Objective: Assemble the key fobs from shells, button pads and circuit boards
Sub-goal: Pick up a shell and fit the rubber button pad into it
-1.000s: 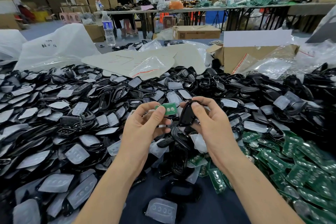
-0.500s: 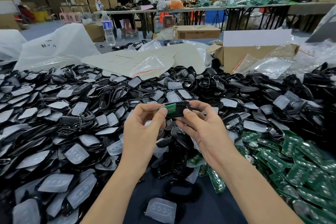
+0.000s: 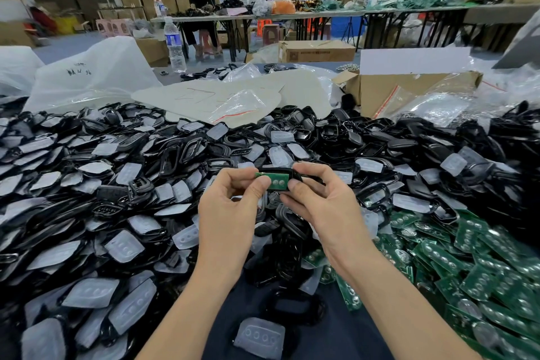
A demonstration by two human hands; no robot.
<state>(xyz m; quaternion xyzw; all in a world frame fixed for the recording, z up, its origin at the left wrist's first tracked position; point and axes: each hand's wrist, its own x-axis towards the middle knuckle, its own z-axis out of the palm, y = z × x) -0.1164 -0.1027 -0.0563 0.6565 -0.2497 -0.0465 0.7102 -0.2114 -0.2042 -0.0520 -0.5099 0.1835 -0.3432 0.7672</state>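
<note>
A green circuit board (image 3: 273,181) with round silver contacts lies inside a black fob shell (image 3: 276,171) held level in mid-air. My left hand (image 3: 230,207) pinches the left end, thumb on the board. My right hand (image 3: 324,202) pinches the right end of the shell. Below and around spreads a big heap of black shells (image 3: 380,149) mixed with translucent button pads (image 3: 124,247). Loose green circuit boards (image 3: 467,260) are piled at the lower right.
A single button pad (image 3: 260,337) lies on the dark table cloth near me. Clear plastic bags (image 3: 96,73), a cardboard box (image 3: 409,90) and a water bottle (image 3: 174,44) stand behind the heap. People sit at far tables.
The board and the shell, held apart a second ago, have come together. The shell turned from upright to level, and the board now sits in it between both hands.
</note>
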